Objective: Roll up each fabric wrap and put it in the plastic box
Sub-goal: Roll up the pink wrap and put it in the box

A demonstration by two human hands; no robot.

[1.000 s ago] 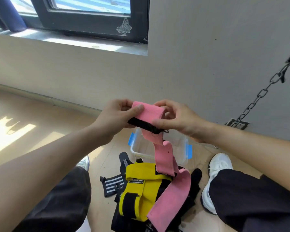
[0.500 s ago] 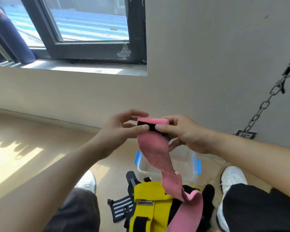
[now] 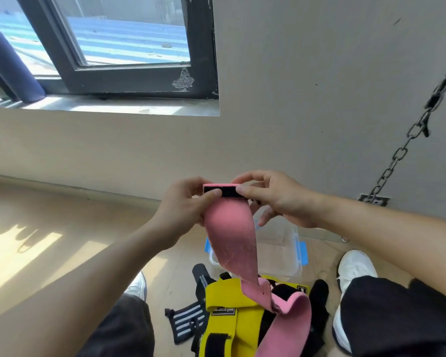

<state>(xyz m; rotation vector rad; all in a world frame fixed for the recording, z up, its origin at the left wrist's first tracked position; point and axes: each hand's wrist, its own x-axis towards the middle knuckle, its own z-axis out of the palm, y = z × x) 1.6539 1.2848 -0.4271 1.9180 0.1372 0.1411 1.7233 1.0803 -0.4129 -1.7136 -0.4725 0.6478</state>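
Here we pinch the pink wrap's (image 3: 231, 235) black top end between left hand (image 3: 184, 211) and right hand (image 3: 276, 198), above the plastic box (image 3: 278, 253) on the floor; its tail drapes over the yellow wrap (image 3: 232, 320).

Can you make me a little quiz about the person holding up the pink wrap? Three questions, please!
1. True or false: the pink wrap already lies rolled up inside the plastic box.
2. How many hands pinch the pink wrap's top end? A. none B. one C. two
3. Fill in: the pink wrap's loose tail drapes over a ____ wrap on the floor.

Key:
1. False: it hangs from the hands, mostly unrolled.
2. C: the left hand and the right hand both pinch it.
3. Yellow: it lies on the yellow wrap.
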